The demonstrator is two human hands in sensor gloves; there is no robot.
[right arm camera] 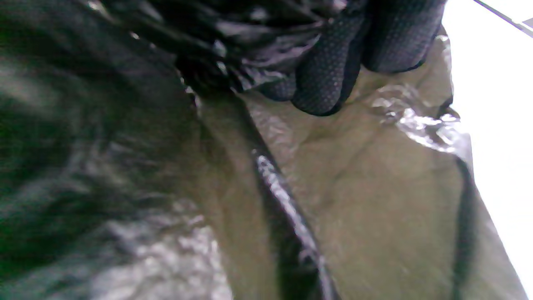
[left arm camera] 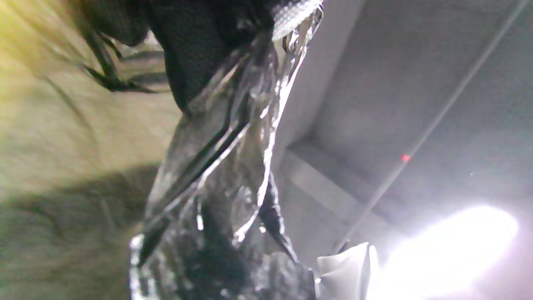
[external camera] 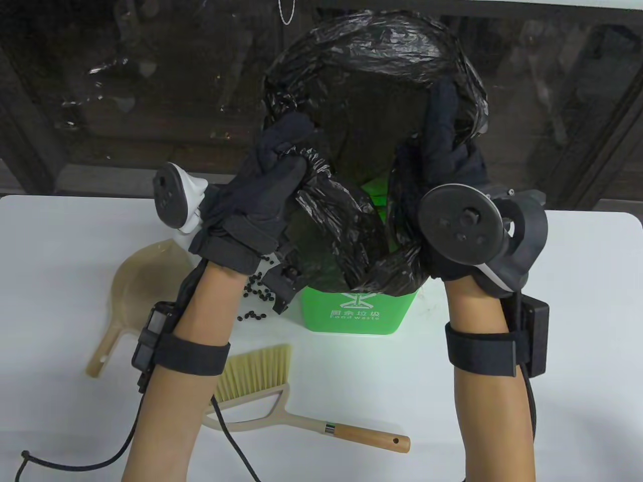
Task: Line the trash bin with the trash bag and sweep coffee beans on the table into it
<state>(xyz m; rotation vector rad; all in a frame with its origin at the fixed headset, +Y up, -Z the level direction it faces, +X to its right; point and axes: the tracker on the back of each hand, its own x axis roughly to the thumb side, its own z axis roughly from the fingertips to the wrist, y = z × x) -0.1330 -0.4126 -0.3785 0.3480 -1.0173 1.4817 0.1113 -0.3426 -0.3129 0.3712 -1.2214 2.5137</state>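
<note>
While raised above the white table (external camera: 552, 301), holding up a black trash bag (external camera: 371, 55), its mouth stretched wide into a ring over the green trash bin (external camera: 359, 314), lower folds drooping into the bin's top. Standing near the table's middle, that bin, printed side toward the bottom edge. Left forearm rising from the bottom edge, wrist bent forward, left hand (external camera: 261, 201) with fingers curled round a bunched fold at the ring's left side, tracker jutting out to the left. Right forearm upright on the other side, right hand (external camera: 442, 165) with fingers (right arm camera: 329, 71) reaching up along the ring's right edge and pinching the film, as seen from the right wrist, tracker disc facing the camera. From the left wrist, only shiny creased plastic below a dark glove, blurred. Lying flat left of the bin, a beige dustpan (external camera: 128, 296); nearer the bottom edge, a hand brush (external camera: 281, 396) with wooden handle pointing right. Scattered just left of the bin, between it and the dustpan, dark coffee beans (external camera: 253, 293).
</note>
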